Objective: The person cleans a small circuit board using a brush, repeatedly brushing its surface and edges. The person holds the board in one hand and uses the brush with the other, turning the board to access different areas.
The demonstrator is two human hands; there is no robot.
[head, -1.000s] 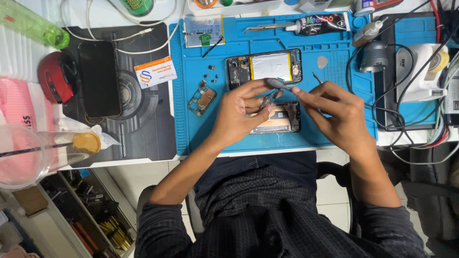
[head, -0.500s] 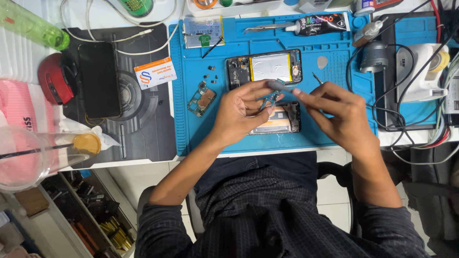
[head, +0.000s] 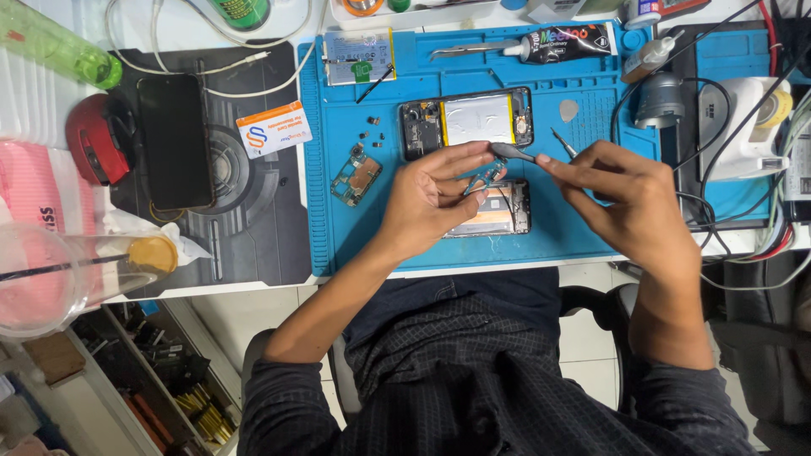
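Two hands meet at centre frame above the blue mat: our left hand pinches a small board, our right hand grasps a grey tool. We should steady both wrists and pry gently.

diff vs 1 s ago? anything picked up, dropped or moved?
Almost nothing. The left hand still pinches the small blue-green part, and the right hand still holds the grey tool with its tip at that part; at most the tool tip shifted slightly. Nothing was picked up or let go. The opened phone, the loose circuit board and the blue mat lie as before.
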